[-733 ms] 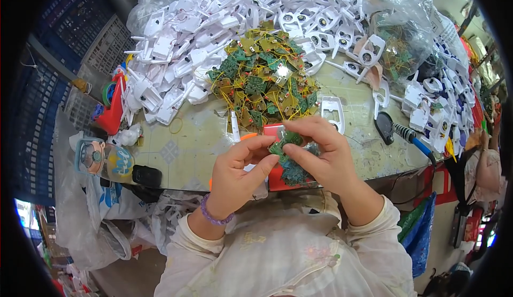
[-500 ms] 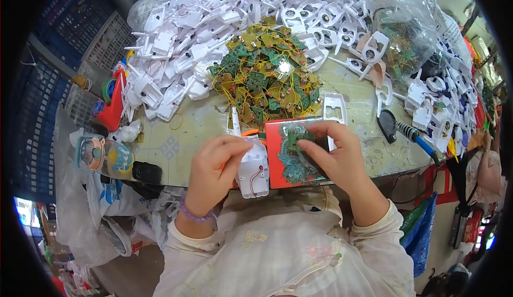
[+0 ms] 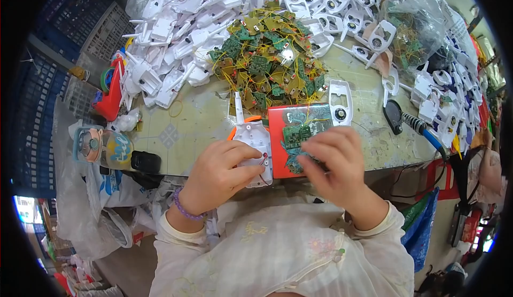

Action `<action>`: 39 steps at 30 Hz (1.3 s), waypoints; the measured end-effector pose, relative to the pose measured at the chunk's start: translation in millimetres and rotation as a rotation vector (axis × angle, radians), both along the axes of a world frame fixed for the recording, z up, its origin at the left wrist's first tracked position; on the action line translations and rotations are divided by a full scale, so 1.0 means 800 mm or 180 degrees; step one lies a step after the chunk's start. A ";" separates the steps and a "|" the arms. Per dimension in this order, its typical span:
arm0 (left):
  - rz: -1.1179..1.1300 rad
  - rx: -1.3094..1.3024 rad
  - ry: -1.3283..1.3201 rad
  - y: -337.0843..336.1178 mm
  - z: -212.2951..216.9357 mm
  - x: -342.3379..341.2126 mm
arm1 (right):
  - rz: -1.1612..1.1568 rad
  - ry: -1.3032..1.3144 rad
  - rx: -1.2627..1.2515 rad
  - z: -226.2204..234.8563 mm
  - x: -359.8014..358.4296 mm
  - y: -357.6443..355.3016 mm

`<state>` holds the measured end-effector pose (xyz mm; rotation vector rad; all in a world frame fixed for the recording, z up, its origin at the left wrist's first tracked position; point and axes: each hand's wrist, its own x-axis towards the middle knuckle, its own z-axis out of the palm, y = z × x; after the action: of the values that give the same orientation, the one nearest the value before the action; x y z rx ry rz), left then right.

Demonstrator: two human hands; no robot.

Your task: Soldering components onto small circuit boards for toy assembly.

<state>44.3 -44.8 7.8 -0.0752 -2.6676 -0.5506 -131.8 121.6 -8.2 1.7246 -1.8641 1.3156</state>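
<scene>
Left hand (image 3: 222, 171) is down on the white plastic housing (image 3: 255, 148), fingers curled over its lower half and gripping it against the table (image 3: 200, 118), right at the near edge. Just beside it, touching its right side, lies the red tray (image 3: 278, 123), and on that tray sit green circuit boards (image 3: 297, 134) with thin yellow wires. The right hand (image 3: 335, 160) covers the tray's lower right, fingertips pinching at a green board there; whether it truly has the board clamped, I cannot tell. A second white housing (image 3: 341, 100) lies flat just past the tray's far right corner. Behind the tray rises the heap of green and yellow circuit boards (image 3: 270, 62), loose and tangled in yellow wire, and behind that a broad drift of white plastic shells (image 3: 203, 24) running across the whole back of the table. Open room is slim: a bare patch of tabletop left of the housing, another strip to the right toward the soldering iron (image 3: 409, 121) with its black head and blue handle. Far right, a clear plastic bag (image 3: 411, 24) holds more wired boards. Off the left edge, a red plastic piece (image 3: 111, 91), a black block (image 3: 146, 162), and a round patterned tin (image 3: 101, 146) on its side.
</scene>
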 end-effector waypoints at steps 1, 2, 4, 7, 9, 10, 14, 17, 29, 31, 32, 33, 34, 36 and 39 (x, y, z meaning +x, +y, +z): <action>-0.0046 -0.0010 0.0034 -0.001 0.000 -0.001 | 0.0235 0.0001 0.0022 0.000 0.007 0.001; -0.0044 -0.0012 0.0033 -0.002 -0.002 -0.003 | 0.0438 0.0022 0.0082 0.000 0.014 0.003; -0.0192 0.0601 0.0251 -0.004 -0.009 -0.010 | 0.0555 0.0155 0.0178 0.002 0.023 0.004; -0.0038 0.1060 0.0298 -0.002 -0.016 -0.015 | 0.0618 0.0217 0.0237 -0.004 0.032 -0.004; 0.0054 0.1209 0.0288 0.003 -0.016 -0.019 | 0.0450 0.0109 0.0063 -0.005 0.031 -0.010; 0.0155 0.1354 0.0277 0.004 -0.016 -0.019 | 0.0458 0.0111 0.0060 -0.005 0.029 -0.010; -0.0025 0.1304 0.0339 0.005 -0.016 -0.026 | 0.0439 0.0021 0.0067 -0.005 0.026 -0.009; -0.0102 0.1330 0.0384 0.008 -0.016 -0.029 | 0.0355 -0.0029 0.0037 -0.011 0.026 -0.006; 0.0545 0.2999 -0.0184 0.021 -0.020 -0.039 | 0.0395 0.0152 0.0203 -0.013 0.025 0.015; 0.0604 0.1882 0.0166 0.024 -0.020 -0.044 | -0.0247 0.0106 0.0119 -0.016 0.010 0.010; 0.0586 0.1879 0.0156 0.025 -0.020 -0.048 | -0.0480 0.0075 0.0251 -0.012 0.007 0.007; 0.0580 0.1350 0.0447 0.024 -0.021 -0.053 | -0.0553 0.0069 0.0325 -0.010 0.004 0.002; 0.0554 0.0820 0.0734 0.023 -0.021 -0.058 | -0.0639 0.0063 0.0398 -0.009 0.001 -0.002; 0.0477 0.0732 0.0720 0.025 -0.021 -0.060 | -0.0663 0.0097 0.0499 -0.005 -0.002 -0.005; 0.0585 0.0927 0.0480 0.030 -0.026 -0.057 | -0.0544 0.0221 0.0593 -0.007 -0.007 -0.008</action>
<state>-1.3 -21.2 -12.8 0.2024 -2.3906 -0.8294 -137.6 115.4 -13.7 1.6300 -2.0979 1.0344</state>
